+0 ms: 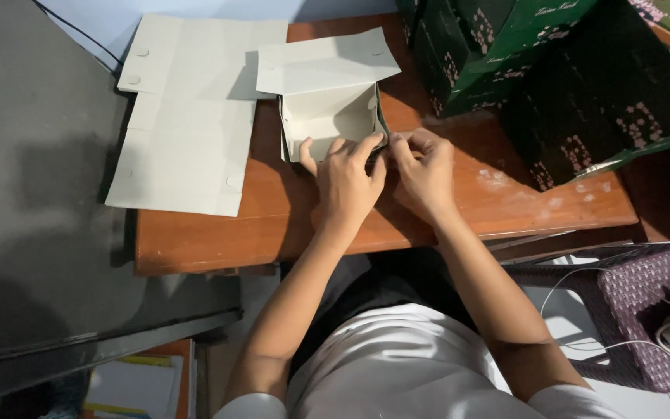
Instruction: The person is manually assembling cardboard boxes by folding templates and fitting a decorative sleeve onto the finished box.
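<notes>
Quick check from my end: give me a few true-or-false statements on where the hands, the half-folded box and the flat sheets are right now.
1. Both hands, left hand and right hand, are at the half-folded box. True.
2. The box lid is shut. False: the lid flap stands open.
3. A flat cardboard sheet lies left of the box. True.
4. The green boxes are stacked left of the hands. False: they are at the right.

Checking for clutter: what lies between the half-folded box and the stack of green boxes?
In the head view, only bare wooden table separates the half-folded box from the green boxes.
</notes>
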